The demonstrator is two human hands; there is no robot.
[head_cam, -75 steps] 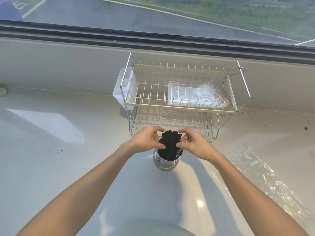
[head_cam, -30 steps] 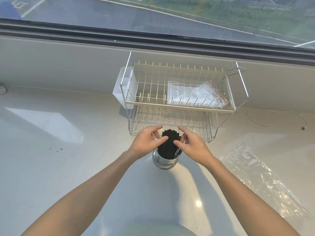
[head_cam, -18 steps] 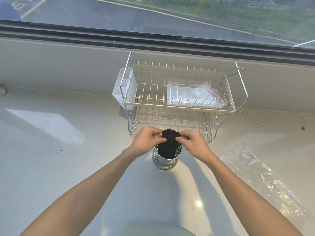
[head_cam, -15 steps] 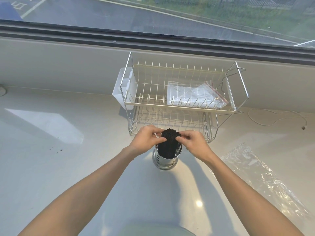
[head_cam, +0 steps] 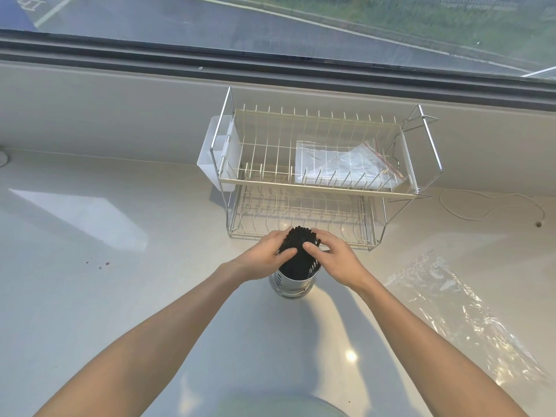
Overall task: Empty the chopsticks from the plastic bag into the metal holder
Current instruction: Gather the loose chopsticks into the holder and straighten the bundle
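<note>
On the pale counter (head_cam: 90, 296) stands your metal holder (head_cam: 291, 285), black chopsticks (head_cam: 298, 251) upright inside. Your left hand (head_cam: 264, 256) and right hand (head_cam: 332, 257) clasp the bundle from both sides, fingers curled round it.

Daylight floods in through the window (head_cam: 270, 25) | bright patch and lamp glare on the glossy counter (head_cam: 90, 296) | soft shadows beneath both forearms | sharp focus | wide-angle bending at edges

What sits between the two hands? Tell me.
The black chopsticks, standing bundled in the metal holder; left hand and right hand hold them, head view.
</note>
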